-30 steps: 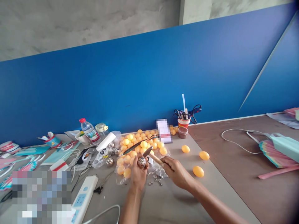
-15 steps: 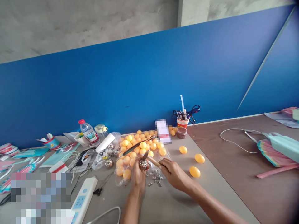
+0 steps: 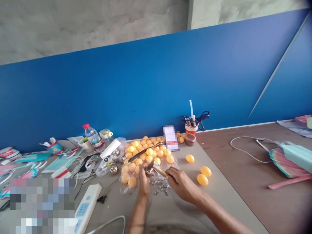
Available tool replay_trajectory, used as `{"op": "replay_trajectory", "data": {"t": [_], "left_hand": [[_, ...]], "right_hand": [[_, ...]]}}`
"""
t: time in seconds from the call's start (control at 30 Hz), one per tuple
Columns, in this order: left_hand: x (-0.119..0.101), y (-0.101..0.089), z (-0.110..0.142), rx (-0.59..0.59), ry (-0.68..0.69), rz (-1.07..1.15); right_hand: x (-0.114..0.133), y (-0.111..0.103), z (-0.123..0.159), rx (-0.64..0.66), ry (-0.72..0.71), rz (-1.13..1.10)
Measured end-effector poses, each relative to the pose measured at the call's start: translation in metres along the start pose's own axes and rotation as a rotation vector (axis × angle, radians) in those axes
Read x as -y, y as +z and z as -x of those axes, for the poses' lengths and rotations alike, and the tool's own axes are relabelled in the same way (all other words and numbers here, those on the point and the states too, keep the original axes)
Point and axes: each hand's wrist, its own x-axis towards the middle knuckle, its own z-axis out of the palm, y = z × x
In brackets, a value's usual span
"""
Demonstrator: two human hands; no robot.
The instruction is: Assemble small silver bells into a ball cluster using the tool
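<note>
My left hand (image 3: 143,182) is closed around a shiny silver, rough-surfaced ball (image 3: 148,172), held upright over the table. My right hand (image 3: 179,182) grips the pale wooden handle of a small hammer (image 3: 159,171). Its dark head is against the top of the ball or just above it; I cannot tell which. Beneath and beyond my hands, many orange ping-pong balls (image 3: 132,181) lie in a clear plastic bag. Small shiny metal pieces (image 3: 163,186) are scattered on the table between my hands. A long black tool (image 3: 143,152) with a forked tip rests on the bagged balls.
Three loose orange balls (image 3: 202,179) lie to the right. More silver balls (image 3: 113,170) sit on the left, near a water bottle (image 3: 94,137). A white power strip (image 3: 88,208) is at front left. A lidded tub (image 3: 190,140) stands before a paper cup (image 3: 191,130) of tools.
The hammer head has come down onto or close to the silver ball. One loose orange ball on the right has rolled nearer to the one in front of it.
</note>
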Motion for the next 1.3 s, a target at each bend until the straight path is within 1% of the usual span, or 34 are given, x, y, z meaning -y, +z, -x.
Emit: {"op": "replay_trajectory", "data": {"t": [0.07,0.2,0.37,0.53,0.63,0.77,0.8,0.9,0.97,1.13,1.2,1.3], "left_hand": [[0.002,0.0,-0.001,0.016,0.004,0.013],[0.003,0.001,-0.001,0.038,0.008,0.014],[0.001,0.001,-0.001,0.042,0.074,-0.014],[0.002,-0.001,0.0,0.037,0.14,-0.107],[0.002,-0.001,0.0,0.024,0.137,-0.082],[0.002,-0.003,-0.002,0.065,0.103,-0.03],[0.003,-0.004,-0.002,0.052,0.103,-0.035],[0.004,-0.005,-0.004,0.033,0.126,-0.064],[0.004,-0.005,-0.005,0.043,0.136,-0.057],[0.006,-0.005,-0.006,0.06,0.087,-0.002],[0.008,-0.005,-0.007,0.032,0.065,-0.01],[0.012,-0.006,-0.01,0.026,0.085,-0.032]], "right_hand": [[0.0,0.0,0.0,0.016,-0.004,0.011],[0.002,0.0,0.001,-0.01,-0.007,-0.016],[0.002,0.0,0.002,0.003,-0.015,-0.009],[0.004,-0.001,0.003,-0.011,-0.022,-0.04],[0.005,-0.001,0.003,0.003,-0.03,-0.012],[0.006,-0.001,0.002,-0.01,-0.039,-0.032],[0.006,-0.001,0.002,-0.015,-0.035,-0.03],[0.006,0.001,0.002,-0.006,-0.029,0.003],[0.006,0.002,0.003,-0.003,-0.037,0.005],[0.003,0.004,0.003,-0.031,-0.033,0.012],[0.001,0.005,0.003,-0.031,-0.026,0.035],[-0.003,0.006,0.002,-0.065,-0.035,0.038]]}}
